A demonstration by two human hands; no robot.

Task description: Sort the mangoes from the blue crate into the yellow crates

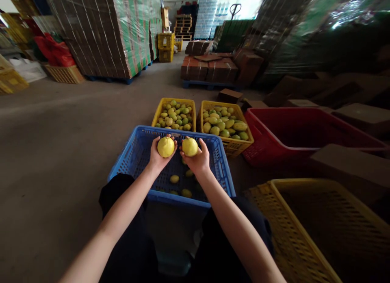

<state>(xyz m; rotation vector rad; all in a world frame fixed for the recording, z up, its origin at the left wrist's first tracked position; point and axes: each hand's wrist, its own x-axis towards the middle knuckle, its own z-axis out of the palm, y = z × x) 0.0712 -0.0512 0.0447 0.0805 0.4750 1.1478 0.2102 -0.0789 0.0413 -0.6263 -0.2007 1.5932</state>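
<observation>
My left hand (158, 157) is curled round a yellow lemon (166, 147), its fingers behind the fruit. Beside it, my right hand (199, 159) cups a second lemon (189, 147) with the thumb raised at the right. Both hands are held over a blue plastic crate (123, 157) between my knees. Several lemons, such as a small yellow one (174, 179), lie on the crate's floor; my forearms hide part of it.
Two yellow crates, left (157, 108) and right (227, 146), hold yellow-green fruit beyond the blue crate. On the right stand a red crate (265, 151) and another yellow crate (283, 218). Wrapped pallet stacks (100, 35) and bundled cardboard (207, 69) stand farther back.
</observation>
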